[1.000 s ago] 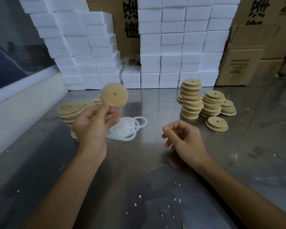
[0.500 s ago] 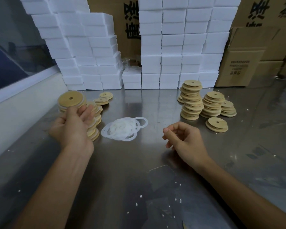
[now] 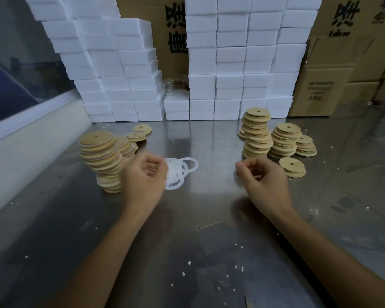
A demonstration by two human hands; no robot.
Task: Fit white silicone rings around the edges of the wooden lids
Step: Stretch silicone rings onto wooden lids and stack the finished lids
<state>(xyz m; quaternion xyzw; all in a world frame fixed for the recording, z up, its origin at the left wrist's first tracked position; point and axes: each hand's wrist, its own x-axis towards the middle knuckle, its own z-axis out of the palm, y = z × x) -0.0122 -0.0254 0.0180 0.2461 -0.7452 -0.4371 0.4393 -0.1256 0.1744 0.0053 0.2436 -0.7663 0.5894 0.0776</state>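
Work sits midway: ringed round wooden lids [image 3: 98, 150] stacked beyond the loosely curled, empty left hand [image 3: 143, 177], loose white silicone rings [image 3: 180, 170] between both hands, bare tan lids [image 3: 257, 134] piled beyond the equally curled, empty right hand [image 3: 263, 181].

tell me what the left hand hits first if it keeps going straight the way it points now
Most likely the pile of white silicone rings right past the left hand, whose curled fingers already overlap the pile's near edge; depth is unclear, so it may pass just above them.

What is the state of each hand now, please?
Left hand: fingers loosely curled, holding nothing, above the white silicone rings.
Right hand: fingers curled; whether it holds anything cannot be told.
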